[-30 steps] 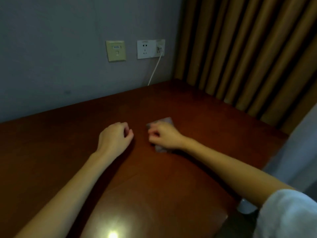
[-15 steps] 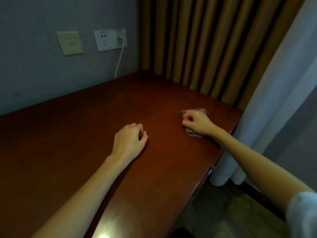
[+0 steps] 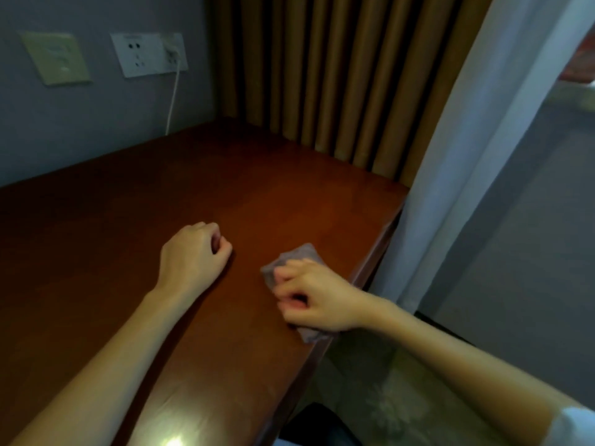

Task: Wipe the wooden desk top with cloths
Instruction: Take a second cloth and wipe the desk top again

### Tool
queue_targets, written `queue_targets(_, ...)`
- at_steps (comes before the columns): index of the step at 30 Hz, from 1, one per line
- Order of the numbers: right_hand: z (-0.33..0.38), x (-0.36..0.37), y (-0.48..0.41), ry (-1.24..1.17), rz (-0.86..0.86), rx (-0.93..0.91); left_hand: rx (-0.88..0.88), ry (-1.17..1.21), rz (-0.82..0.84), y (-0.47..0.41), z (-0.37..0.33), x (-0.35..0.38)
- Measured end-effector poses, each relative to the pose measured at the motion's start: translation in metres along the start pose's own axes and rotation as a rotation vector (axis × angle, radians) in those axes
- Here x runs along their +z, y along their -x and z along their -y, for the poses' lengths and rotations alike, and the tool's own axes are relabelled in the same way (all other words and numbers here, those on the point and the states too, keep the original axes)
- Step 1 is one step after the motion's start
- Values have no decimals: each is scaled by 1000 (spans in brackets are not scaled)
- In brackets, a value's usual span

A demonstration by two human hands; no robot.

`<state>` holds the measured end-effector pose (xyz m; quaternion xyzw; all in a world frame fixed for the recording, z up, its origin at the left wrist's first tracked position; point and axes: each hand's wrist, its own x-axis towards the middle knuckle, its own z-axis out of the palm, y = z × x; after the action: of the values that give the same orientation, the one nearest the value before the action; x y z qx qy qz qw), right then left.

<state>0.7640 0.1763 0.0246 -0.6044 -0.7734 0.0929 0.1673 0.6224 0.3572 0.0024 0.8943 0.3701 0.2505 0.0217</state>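
On the far left, a pale yellow plate sits on the grey wall. Next to it is a white socket with a white plug in it. A white cord hangs down from the plug to the back of the desk. The desk is shiny red-brown wood, and a small bright spot of light shows on it at the very bottom.

The left hand rests on the desk near the middle. Its fingers are curled in like a fist, and it has nothing in it.

A bit to the right is the cloth. It is small and grey-purple, and it lies on the desk close to the right edge. The right hand is on top of it, with bent fingers that grab the cloth and push it onto the wood. One end of the cloth sticks out past the fingers, and the other end peeks out under the wrist, right at the desk edge.

Behind the desk hangs a brown curtain with long folds. To its right a white curtain comes down past the desk corner. Lower down is a floor with a pale pattern, and a white sleeve shows in the bottom right corner
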Motion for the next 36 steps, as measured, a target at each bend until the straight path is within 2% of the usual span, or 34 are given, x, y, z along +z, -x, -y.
queue_targets(2, -28, -11, 13, 17, -31, 123, -1, 10, 7, 0, 1, 1)
queue_targets(7, -110, -38, -1, 43, -299, 434, -3, 21, 5, 0, -1, 0)
queue_targets(9, -116, -36, -19, 76, -323, 505, 2, 28, 2, 0, -1, -1)
queue_targets(12, -79, -17, -41, 135, -351, 556, 3, 31, 2, 0, -1, -1)
queue_targets(15, -1, 17, -53, 148, -281, 449, 2, 24, 7, 0, -1, -1)
queue_targets(19, 109, 54, -35, 2, -183, 77, -19, 41, 8, -1, -1, -4)
queue_targets(22, 129, 63, -1, -99, -169, -90, 4, 60, 6, 2, -2, -5)
queue_targets(25, 89, 51, 18, -14, -208, -88, -5, 52, 5, 3, -2, -5)
queue_targets(28, 10, 22, 26, 43, -269, 126, -3, 61, 12, 2, -2, -4)
queue_targets(32, -93, -25, 29, 11, -473, 469, 13, 65, 10, 3, -1, -3)
queue_targets(34, -123, -36, 23, 50, -530, 594, 19, 60, 12, 3, -2, -3)
queue_targets(36, -124, -36, 15, 117, -499, 634, 22, 57, 18, 3, -3, -4)
